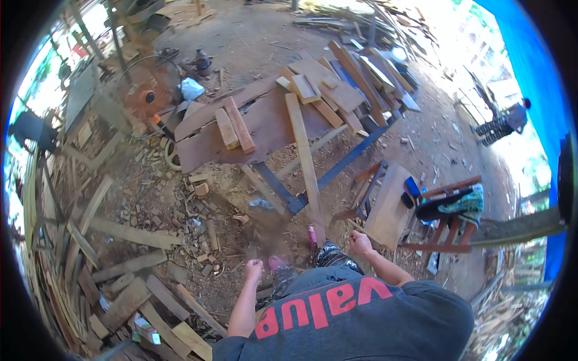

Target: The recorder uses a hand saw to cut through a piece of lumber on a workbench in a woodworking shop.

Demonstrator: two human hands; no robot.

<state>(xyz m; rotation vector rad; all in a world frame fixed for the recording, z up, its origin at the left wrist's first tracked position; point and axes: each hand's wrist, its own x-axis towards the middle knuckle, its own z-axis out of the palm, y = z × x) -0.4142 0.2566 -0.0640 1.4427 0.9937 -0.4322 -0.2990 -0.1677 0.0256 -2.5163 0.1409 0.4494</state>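
My left hand (254, 269) hangs in front of my body with its fingers curled closed, and nothing shows in it. To the right, my right hand (360, 243) is also curled closed, with no object visible in it, near a small wooden bench (388, 204). Between the hands, a long narrow board (305, 156) slants from the worktable down toward my legs. Neither hand touches it. Ahead stands the worktable (198, 141) with a brown wooden top and blue legs. Two short wood blocks (236, 127) lie on it, and stacked planks (361, 78) cover its far right end.
Wood offcuts (195, 225) litter the ground ahead, and long scrap boards (129, 301) pile up at my left. A wooden chair (448, 231) holding dark and green cloth stands right. Dark phone-like items (411, 191) lie near it. Another person (512, 118) is at far right.
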